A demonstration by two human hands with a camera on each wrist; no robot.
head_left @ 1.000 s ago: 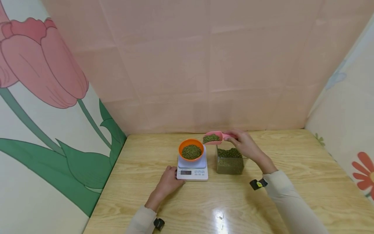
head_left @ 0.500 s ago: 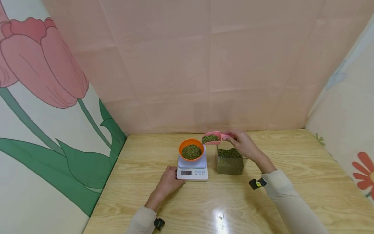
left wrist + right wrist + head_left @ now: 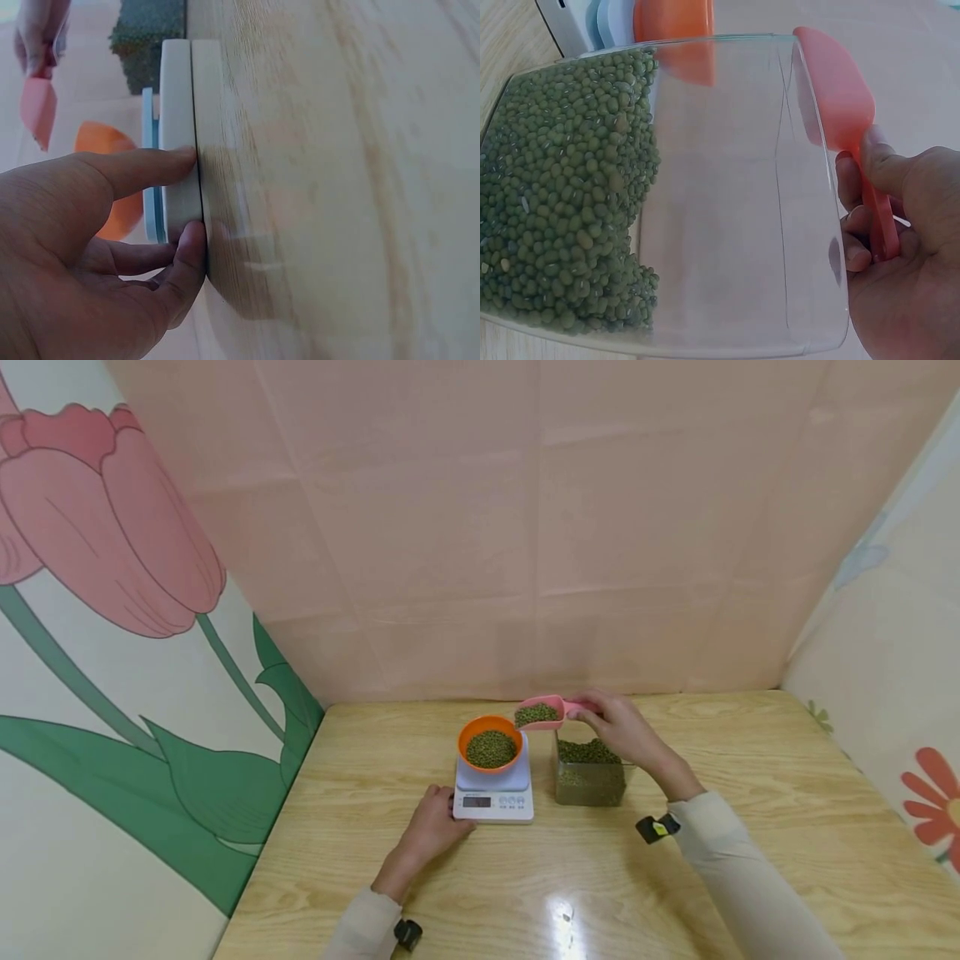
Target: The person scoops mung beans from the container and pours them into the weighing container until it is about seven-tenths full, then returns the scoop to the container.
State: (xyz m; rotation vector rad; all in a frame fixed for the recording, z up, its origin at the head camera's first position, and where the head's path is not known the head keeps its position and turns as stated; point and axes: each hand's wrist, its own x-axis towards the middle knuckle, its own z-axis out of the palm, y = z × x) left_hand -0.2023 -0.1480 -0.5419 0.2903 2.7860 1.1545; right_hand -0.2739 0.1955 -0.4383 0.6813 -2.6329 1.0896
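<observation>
My right hand [image 3: 628, 732] grips the handle of a pink scoop [image 3: 550, 702] heaped with green mung beans [image 3: 537, 714]. The scoop's lip is beside the right rim of an orange bowl [image 3: 463, 742], slightly above it. More mung beans fill the bottom of that bowl, which sits on a white kitchen scale [image 3: 493, 814]. At the scale's front left corner, my left hand [image 3: 431, 828] holds the casing, thumb on the front edge and fingers at the side. In the left wrist view, the thumb and fingertips [image 3: 180, 161] press against the scale's side.
A clear container [image 3: 589, 787] of mung beans stands right of the scale, under my right hand. In the right wrist view its transparent wall [image 3: 735, 195] rises well above the beans. The wooden table [image 3: 787, 793] meets a pink-covered wall [image 3: 480, 568] at the back.
My right hand has moved slightly left, bringing the loaded scoop closer to the bowl's rim. The left hand, scale, bowl and container stay where they were.
</observation>
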